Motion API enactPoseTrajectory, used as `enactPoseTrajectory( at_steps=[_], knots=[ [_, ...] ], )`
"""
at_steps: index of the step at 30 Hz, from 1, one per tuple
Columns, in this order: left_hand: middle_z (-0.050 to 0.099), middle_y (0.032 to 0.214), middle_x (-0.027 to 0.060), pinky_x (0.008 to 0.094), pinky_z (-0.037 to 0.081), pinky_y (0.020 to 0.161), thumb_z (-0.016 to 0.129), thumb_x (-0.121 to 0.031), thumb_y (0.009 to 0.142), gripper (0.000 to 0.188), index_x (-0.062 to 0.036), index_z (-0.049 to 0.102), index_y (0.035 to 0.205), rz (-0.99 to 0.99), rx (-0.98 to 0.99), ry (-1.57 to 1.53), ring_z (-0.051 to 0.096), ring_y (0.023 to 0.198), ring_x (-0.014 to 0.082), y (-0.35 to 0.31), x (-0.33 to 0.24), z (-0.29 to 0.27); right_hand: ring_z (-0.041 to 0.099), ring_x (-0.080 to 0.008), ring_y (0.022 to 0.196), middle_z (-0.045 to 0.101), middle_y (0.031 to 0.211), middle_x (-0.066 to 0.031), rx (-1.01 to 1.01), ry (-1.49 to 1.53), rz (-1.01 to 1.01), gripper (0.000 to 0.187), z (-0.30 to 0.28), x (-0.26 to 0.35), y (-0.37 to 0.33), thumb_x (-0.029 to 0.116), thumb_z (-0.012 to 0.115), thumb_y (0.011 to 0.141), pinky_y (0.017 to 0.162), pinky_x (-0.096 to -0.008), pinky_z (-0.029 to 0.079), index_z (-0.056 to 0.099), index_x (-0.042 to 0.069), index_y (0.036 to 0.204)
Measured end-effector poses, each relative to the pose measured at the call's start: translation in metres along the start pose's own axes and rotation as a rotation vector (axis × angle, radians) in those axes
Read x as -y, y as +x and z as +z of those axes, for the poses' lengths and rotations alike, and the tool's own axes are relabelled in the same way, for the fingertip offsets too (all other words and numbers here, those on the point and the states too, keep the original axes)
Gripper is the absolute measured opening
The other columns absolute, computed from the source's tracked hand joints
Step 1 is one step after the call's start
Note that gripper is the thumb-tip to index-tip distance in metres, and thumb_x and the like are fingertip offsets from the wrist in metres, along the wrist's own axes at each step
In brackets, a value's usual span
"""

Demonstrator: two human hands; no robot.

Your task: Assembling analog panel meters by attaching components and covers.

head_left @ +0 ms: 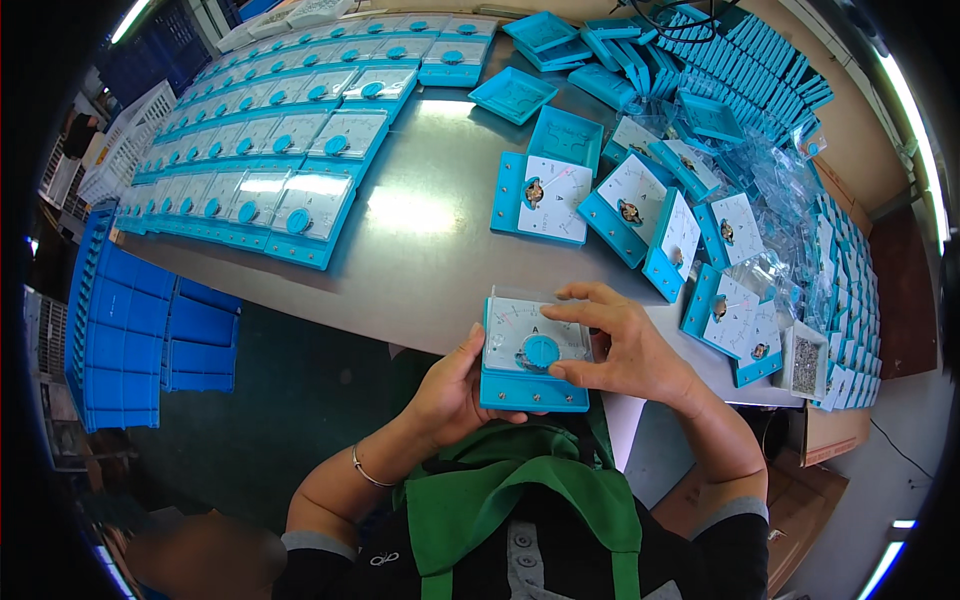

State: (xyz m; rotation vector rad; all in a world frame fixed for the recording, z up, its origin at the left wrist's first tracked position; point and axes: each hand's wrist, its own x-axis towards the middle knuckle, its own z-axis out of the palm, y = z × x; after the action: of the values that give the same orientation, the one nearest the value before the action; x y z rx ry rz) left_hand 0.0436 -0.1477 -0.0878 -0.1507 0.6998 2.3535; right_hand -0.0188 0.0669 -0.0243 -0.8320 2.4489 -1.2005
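Note:
A teal-based panel meter (535,392) with a white dial face and a round teal knob (540,352) is held low in front of me, beyond the table's near edge. My left hand (455,390) is closed around its left side and underside, the thumb along the edge. Curved over the right part of the face is my right hand (630,345). Its index finger lies near the top of the dial and its thumb beside the knob. A clear cover seems to lie over the dial; its fit is hard to make out.
Rows of covered meters (300,220) fill the table's left side. Uncovered meters (556,198) with open dial holes lie to the right, beside clear covers (765,180). Teal cases (513,95) are piled at the back. A white tray of small parts (805,362) and blue crates (125,330) flank me.

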Motion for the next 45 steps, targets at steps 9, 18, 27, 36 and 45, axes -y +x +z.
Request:
enactPoseTrajectory(
  at_steps=[9, 18, 27, 36, 45],
  knots=[
    [0.053, 0.117, 0.0192, 0.0339, 0.057, 0.067, 0.019, -0.052, 0.095, 0.062, -0.0046, 0.029, 0.133, -0.028, 0.032, -0.076, 0.064, 0.087, 0.0324, 0.002, 0.001, -0.007, 0.052, -0.0121, 0.069, 0.047, 0.122, -0.0159, 0.054, 0.105, 0.023, 0.056, 0.005, -0.008, 0.004, 0.029, 0.078, 0.067, 0.059, -0.0221, 0.043, 0.061, 0.008, 0.116],
    [0.056, 0.111, 0.0142, 0.0308, 0.054, 0.071, 0.059, -0.031, 0.087, 0.054, 0.0004, 0.039, 0.126, 0.156, -0.087, 0.389, 0.059, 0.096, 0.0208, -0.002, 0.004, 0.004, 0.058, -0.0199, 0.067, 0.041, 0.128, -0.0192, -0.019, -0.062, -0.090, 0.057, 0.013, 0.003, -0.008, 0.015, 0.077, 0.068, 0.064, -0.0302, 0.051, 0.057, 0.011, 0.120],
    [0.057, 0.107, 0.0127, 0.0352, 0.054, 0.075, 0.067, -0.019, 0.076, 0.057, 0.0021, 0.041, 0.123, 0.134, 0.030, 0.314, 0.060, 0.091, 0.0201, -0.014, 0.008, 0.013, 0.053, -0.0048, 0.066, 0.061, 0.095, -0.0043, -0.215, 0.697, 0.238, 0.031, 0.036, -0.026, -0.042, 0.003, 0.055, 0.085, 0.055, -0.0192, 0.042, 0.056, 0.001, 0.116],
    [0.055, 0.111, 0.0124, 0.0349, 0.054, 0.076, 0.065, -0.016, 0.078, 0.056, 0.0016, 0.039, 0.125, 0.151, -0.008, 0.298, 0.059, 0.095, 0.0206, -0.014, 0.013, 0.024, 0.048, -0.0033, 0.057, 0.064, 0.085, -0.0060, -0.068, 0.965, 0.307, 0.021, 0.058, -0.035, -0.050, 0.006, 0.049, 0.088, 0.051, -0.0190, 0.041, 0.060, 0.000, 0.105],
    [0.056, 0.109, 0.0150, 0.0298, 0.053, 0.069, 0.069, -0.023, 0.078, 0.058, 0.0036, 0.041, 0.121, 0.086, -0.078, 0.292, 0.061, 0.088, 0.0195, -0.012, 0.007, 0.016, 0.060, -0.0273, 0.084, 0.044, 0.130, -0.0265, -0.220, -0.086, -0.078, 0.070, 0.030, 0.001, -0.042, 0.029, 0.068, 0.081, 0.065, -0.0257, 0.051, 0.032, 0.013, 0.138]
  ],
)
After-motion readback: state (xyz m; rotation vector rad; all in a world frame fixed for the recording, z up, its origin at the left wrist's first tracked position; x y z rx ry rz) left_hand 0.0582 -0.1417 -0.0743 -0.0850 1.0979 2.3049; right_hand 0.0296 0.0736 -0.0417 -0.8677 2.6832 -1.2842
